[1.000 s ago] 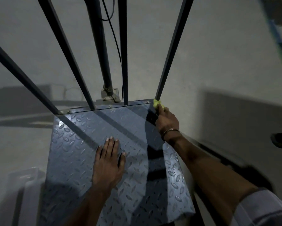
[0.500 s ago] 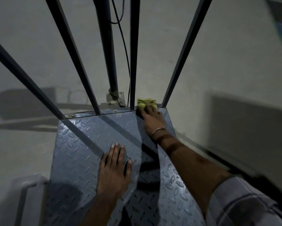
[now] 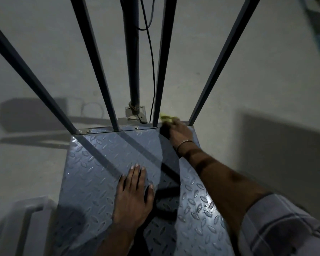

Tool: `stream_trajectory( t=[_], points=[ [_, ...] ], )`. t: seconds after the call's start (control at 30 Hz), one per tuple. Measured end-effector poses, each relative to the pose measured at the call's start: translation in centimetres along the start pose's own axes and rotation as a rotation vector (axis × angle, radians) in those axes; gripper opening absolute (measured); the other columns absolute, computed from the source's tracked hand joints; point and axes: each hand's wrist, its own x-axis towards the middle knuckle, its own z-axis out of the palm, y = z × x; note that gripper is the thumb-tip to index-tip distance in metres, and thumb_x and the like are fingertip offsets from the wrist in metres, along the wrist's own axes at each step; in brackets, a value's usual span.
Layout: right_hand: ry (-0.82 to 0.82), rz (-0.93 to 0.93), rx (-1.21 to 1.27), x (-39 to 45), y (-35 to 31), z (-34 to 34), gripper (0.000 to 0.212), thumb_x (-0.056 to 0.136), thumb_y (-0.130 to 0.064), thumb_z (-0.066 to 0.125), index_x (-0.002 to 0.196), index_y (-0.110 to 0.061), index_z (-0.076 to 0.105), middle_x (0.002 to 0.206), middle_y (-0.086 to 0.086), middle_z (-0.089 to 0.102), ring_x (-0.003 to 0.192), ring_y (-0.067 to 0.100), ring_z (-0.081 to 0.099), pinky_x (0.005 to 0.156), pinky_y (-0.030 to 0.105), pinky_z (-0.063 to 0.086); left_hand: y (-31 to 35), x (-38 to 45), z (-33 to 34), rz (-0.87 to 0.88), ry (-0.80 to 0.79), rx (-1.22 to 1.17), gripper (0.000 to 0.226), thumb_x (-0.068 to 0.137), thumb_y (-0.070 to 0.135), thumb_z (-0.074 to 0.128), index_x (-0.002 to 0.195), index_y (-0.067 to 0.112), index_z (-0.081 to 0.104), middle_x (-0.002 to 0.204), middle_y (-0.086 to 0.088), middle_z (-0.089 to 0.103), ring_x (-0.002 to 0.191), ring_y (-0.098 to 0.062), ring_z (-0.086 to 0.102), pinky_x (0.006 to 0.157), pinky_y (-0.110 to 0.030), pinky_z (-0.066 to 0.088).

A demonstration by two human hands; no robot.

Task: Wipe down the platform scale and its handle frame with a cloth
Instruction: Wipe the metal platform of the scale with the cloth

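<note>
The platform scale point(image 3: 107, 163) lies on the floor, its handle frame point(image 3: 92, 58) rising at the far edge. The yellow cloth point(image 3: 166, 118) is held under the right hand point(image 3: 179, 133) at the far edge, between two frame bars; the fingers are blurred, so the exact hold cannot be told. The left hand point(image 3: 133, 198) is laid flat, fingers straight, on the tread plate, well apart from the right. Judgement: the rear seam is being wiped. Firm pressure should be kept, and the cloth worked round each bar foot and clear of the cable point(image 3: 151, 71).

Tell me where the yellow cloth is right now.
The yellow cloth is under the right hand, at the platform far right edge, between two frame bars.
</note>
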Motion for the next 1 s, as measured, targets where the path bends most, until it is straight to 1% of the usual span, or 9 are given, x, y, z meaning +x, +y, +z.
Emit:
stream_trajectory(
  t=[0.1,0.17,0.33,0.43,0.5,0.6,0.7,0.87,1.0],
  points=[
    [0.078,0.137,-0.148,1.2,0.1,-2.6,0.030,0.103,-0.018,0.051,0.129,-0.015,0.065,0.123,0.015,0.064,0.111,0.036,0.065,0.091,0.041,0.052,-0.1,0.0,0.0,0.003,0.015,0.003,0.059,0.104,0.036,0.056,0.154,0.004,0.051,0.165,-0.017,0.042,0.157,-0.032,0.035,0.119,-0.057,0.037],
    [0.118,0.078,-0.126,1.2,-0.7,-2.1,0.027,0.100,-0.012,0.052,0.121,-0.008,0.068,0.121,0.021,0.064,0.110,0.042,0.064,0.094,0.045,0.051,0.0,0.0,0.0,0.005,0.021,0.004,0.059,0.103,0.035,0.057,0.153,0.004,0.052,0.165,-0.018,0.043,0.156,-0.033,0.037,0.119,-0.058,0.037],
    [0.045,-0.179,-0.017,-0.8,0.8,2.0,0.057,0.102,-0.003,0.043,0.157,-0.013,0.038,0.162,0.019,0.033,0.150,0.040,0.031,0.122,0.050,0.031,0.0,0.0,-0.1,-0.010,-0.020,0.007,0.060,0.106,0.037,0.052,0.156,0.005,0.048,0.166,-0.017,0.042,0.157,-0.032,0.035,0.120,-0.057,0.036],
    [0.102,-0.076,-0.179,-0.6,1.9,0.4,0.059,0.096,-0.012,0.025,0.150,-0.011,0.048,0.149,0.024,0.049,0.130,0.044,0.053,0.103,0.053,0.048,-0.1,0.0,-0.1,-0.001,-0.023,0.023,0.060,0.106,0.037,0.051,0.156,0.004,0.047,0.166,-0.018,0.041,0.157,-0.032,0.035,0.121,-0.057,0.036],
    [0.062,0.003,-0.270,-0.3,0.9,-1.1,0.051,0.098,-0.012,0.033,0.144,-0.014,0.055,0.135,0.020,0.060,0.111,0.040,0.064,0.089,0.045,0.052,0.0,-0.1,-0.2,-0.001,-0.021,0.015,0.060,0.106,0.037,0.053,0.156,0.003,0.048,0.166,-0.018,0.041,0.157,-0.032,0.034,0.121,-0.057,0.035],
    [0.045,0.049,-0.192,0.6,-1.8,-2.1,0.034,0.102,-0.012,0.043,0.129,-0.010,0.063,0.129,0.019,0.064,0.121,0.041,0.060,0.099,0.046,0.049,0.1,-0.1,-0.2,-0.011,-0.020,0.005,0.060,0.106,0.038,0.051,0.156,0.005,0.048,0.167,-0.017,0.039,0.158,-0.031,0.032,0.121,-0.056,0.035],
    [0.160,-0.178,-0.159,1.4,-0.9,0.0,0.039,0.092,-0.009,0.044,0.123,-0.003,0.067,0.128,0.025,0.062,0.119,0.047,0.059,0.097,0.052,0.052,0.0,-0.1,-0.2,-0.020,-0.035,0.013,0.060,0.107,0.038,0.049,0.157,0.005,0.047,0.168,-0.016,0.039,0.159,-0.030,0.032,0.122,-0.056,0.034],
    [0.052,-0.098,-0.352,-0.7,2.6,0.2,0.048,0.102,-0.010,0.044,0.150,-0.011,0.047,0.136,0.026,0.055,0.118,0.046,0.057,0.097,0.051,0.050,0.0,0.0,-0.4,-0.018,-0.047,0.029,0.061,0.107,0.040,0.049,0.158,0.007,0.046,0.168,-0.015,0.038,0.159,-0.029,0.031,0.122,-0.056,0.035],
    [0.105,-0.016,-0.424,1.2,-0.2,-2.8,0.034,0.099,-0.008,0.041,0.121,-0.008,0.067,0.115,0.018,0.065,0.106,0.039,0.062,0.088,0.043,0.048,0.1,0.0,-0.5,-0.027,-0.054,0.028,0.061,0.107,0.040,0.049,0.158,0.006,0.046,0.169,-0.016,0.037,0.160,-0.029,0.029,0.122,-0.056,0.035]
  ],
)
